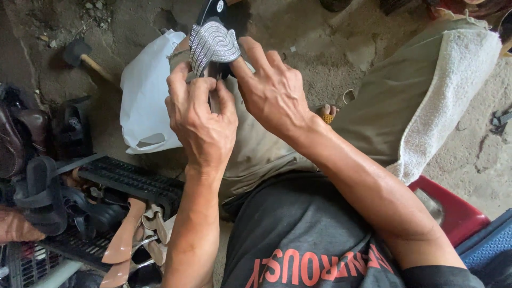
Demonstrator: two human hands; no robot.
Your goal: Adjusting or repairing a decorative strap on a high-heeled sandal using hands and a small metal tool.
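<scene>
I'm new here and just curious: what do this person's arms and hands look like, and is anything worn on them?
Both arms are bare from above the elbow down: no long sleeves or gloves. The left hand and right hand show no rings or watch, and the wrists are bare. The forearms look lean and veined. The dark grey T-shirt carries orange lettering across the chest.

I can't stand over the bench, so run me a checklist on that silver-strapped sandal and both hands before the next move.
1. Left hand gripping the sandal at the strap: ok, fingers curl onto its near end.
2. Right hand steadying the sandal: ok, fingertips press beside the strap.
3. Sandal supported on the knee: cannot tell, hands hide the contact.
4. Strap fixed to the sole: cannot tell, the joint is covered by fingers.
5. Hammer out of the way: ok, lying on the ground at far left.
6. White bag clear of hands: ok, beside the knee, untouched.
</scene>
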